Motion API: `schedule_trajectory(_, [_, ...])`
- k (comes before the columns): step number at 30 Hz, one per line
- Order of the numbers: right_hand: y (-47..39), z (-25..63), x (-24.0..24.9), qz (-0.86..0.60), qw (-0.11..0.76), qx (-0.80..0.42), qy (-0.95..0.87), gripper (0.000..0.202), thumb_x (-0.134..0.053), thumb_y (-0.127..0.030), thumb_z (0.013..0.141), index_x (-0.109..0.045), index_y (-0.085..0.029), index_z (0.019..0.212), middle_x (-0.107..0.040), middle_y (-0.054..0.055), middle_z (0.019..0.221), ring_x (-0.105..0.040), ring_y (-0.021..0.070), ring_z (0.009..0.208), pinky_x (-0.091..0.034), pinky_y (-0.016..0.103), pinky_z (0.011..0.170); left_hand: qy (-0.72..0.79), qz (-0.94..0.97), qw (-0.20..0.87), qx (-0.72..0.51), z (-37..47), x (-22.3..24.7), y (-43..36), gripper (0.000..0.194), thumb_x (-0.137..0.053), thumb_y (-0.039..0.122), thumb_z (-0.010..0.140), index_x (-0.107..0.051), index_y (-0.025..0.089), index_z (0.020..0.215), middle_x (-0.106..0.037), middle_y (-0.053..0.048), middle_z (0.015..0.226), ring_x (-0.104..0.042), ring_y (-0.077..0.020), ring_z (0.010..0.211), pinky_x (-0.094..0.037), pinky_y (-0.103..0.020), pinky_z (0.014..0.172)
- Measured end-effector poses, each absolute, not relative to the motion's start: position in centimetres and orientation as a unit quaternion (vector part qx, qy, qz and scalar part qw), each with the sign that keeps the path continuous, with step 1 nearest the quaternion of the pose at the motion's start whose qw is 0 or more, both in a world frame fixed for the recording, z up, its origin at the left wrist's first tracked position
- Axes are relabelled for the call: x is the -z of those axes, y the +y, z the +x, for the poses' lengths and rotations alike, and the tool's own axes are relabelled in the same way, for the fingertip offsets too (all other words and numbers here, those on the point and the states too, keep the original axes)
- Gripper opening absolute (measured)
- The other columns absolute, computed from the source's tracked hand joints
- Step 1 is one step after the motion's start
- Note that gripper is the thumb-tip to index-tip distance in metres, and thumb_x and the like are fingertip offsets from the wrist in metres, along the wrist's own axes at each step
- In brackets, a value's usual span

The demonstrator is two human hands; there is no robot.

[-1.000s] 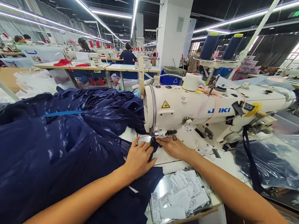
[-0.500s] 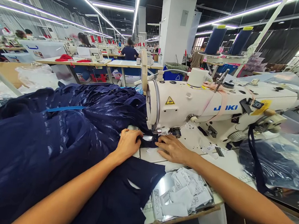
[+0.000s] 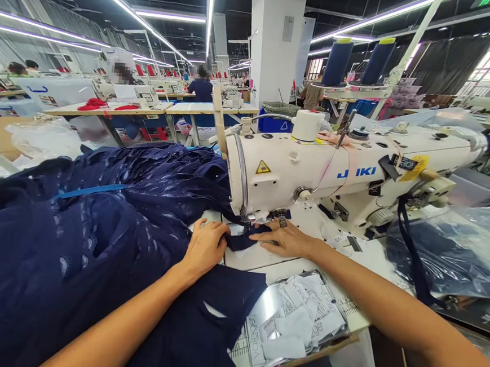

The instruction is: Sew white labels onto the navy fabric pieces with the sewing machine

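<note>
A white sewing machine has its needle area above a strip of navy fabric on the machine bed. Just left of the presser foot, my left hand is curled with thumb and fingers closed on the fabric's edge. My right hand lies to the right of the needle area, its fingers stretched out and resting by the fabric; some fingertips are hidden behind the machine head. The rest of the navy garment hangs over the table's front edge, under my left forearm.
A large heap of navy garments fills the left, with a blue strip on top. In front of the machine sits a metal tray of white printed labels. Bagged dark fabric lies right. Navy thread cones stand behind.
The whole view has shifted, so the machine appears further left. My right hand's fingers have straightened and spread beside the needle. My left hand keeps its hold on the fabric.
</note>
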State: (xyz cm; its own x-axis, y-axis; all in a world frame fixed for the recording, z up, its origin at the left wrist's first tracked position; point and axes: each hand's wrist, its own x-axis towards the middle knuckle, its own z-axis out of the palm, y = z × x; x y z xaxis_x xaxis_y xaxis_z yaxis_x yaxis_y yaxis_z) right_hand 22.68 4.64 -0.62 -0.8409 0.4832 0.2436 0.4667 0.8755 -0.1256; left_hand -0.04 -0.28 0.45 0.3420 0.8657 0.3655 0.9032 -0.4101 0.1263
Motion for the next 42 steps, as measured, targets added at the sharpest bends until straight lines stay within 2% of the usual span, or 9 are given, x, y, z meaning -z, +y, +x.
schedule_trajectory(3, [4.8,22.6,1.1,-0.209,0.155,0.031,-0.965,0.031,-0.042,-0.023,0.087,-0.058,-0.026,0.113,-0.056,0.009,0.112,-0.053,0.0188,0.094,-0.039,0.035,0.081,-0.531,-0.825,0.035,0.190,0.1,-0.6,-0.3,0.028,-0.037,0.006,0.065,-0.058,0.020,0.078,-0.065,-0.004,0.080,-0.058,-0.0203,0.081,-0.032,-0.047,0.090])
schedule_trajectory(7, [4.7,22.6,1.1,-0.184,0.147,0.084,-0.968,0.031,-0.042,-0.020,0.085,-0.058,-0.024,0.112,-0.058,0.009,0.105,-0.054,0.0166,0.080,-0.039,0.032,0.073,-0.490,-0.853,-0.013,0.177,0.8,-0.5,-0.2,0.042,-0.035,0.003,0.063,-0.060,0.018,0.094,-0.062,-0.005,0.096,-0.054,-0.0207,0.092,-0.035,-0.044,0.087])
schedule_trajectory(10, [4.6,22.6,1.0,-0.187,0.141,0.096,-0.967,0.031,-0.044,-0.018,0.084,-0.058,-0.025,0.111,-0.058,0.008,0.101,-0.052,0.0156,0.075,-0.038,0.031,0.071,-0.490,-0.854,-0.051,0.165,1.3,-0.2,-0.1,0.049,-0.034,0.002,0.063,-0.058,0.017,0.102,-0.059,-0.006,0.096,-0.052,-0.0208,0.092,-0.038,-0.041,0.082])
schedule_trajectory(17, [4.3,22.8,1.0,-0.185,0.172,0.098,-0.963,0.031,-0.037,-0.017,0.088,-0.060,-0.026,0.106,-0.059,0.006,0.094,-0.048,0.0157,0.077,-0.034,0.030,0.071,-0.535,-0.817,-0.140,0.163,1.8,-0.4,0.6,0.051,-0.033,0.003,0.061,-0.061,0.022,0.099,-0.059,-0.002,0.096,-0.050,-0.0202,0.092,-0.036,-0.043,0.086])
schedule_trajectory(25, [4.1,22.8,1.1,-0.177,0.185,0.123,-0.959,0.028,-0.036,-0.018,0.090,-0.061,-0.021,0.100,-0.058,0.006,0.085,-0.045,0.0144,0.071,-0.033,0.028,0.066,-0.511,-0.842,-0.091,0.148,2.0,-0.5,0.2,0.055,-0.033,-0.001,0.062,-0.060,0.021,0.106,-0.056,-0.006,0.097,-0.047,-0.0214,0.095,-0.035,-0.041,0.084])
schedule_trajectory(32, [4.2,22.8,1.2,-0.167,0.184,0.120,-0.961,0.028,-0.035,-0.017,0.090,-0.060,-0.019,0.103,-0.056,0.007,0.085,-0.045,0.0141,0.071,-0.034,0.027,0.065,-0.575,-0.785,-0.170,0.156,2.2,-0.5,0.5,0.054,-0.034,0.001,0.060,-0.062,0.025,0.100,-0.057,-0.002,0.098,-0.047,-0.0212,0.097,-0.031,-0.046,0.090])
schedule_trajectory(42, [4.1,22.7,1.4,-0.168,0.199,0.141,-0.955,0.028,-0.035,-0.017,0.090,-0.059,-0.021,0.105,-0.056,0.006,0.087,-0.046,0.0141,0.071,-0.035,0.027,0.063,-0.587,-0.761,-0.198,0.193,2.1,-0.2,0.8,0.050,-0.036,0.003,0.056,-0.063,0.023,0.093,-0.060,-0.001,0.092,-0.050,-0.0208,0.095,-0.028,-0.049,0.093])
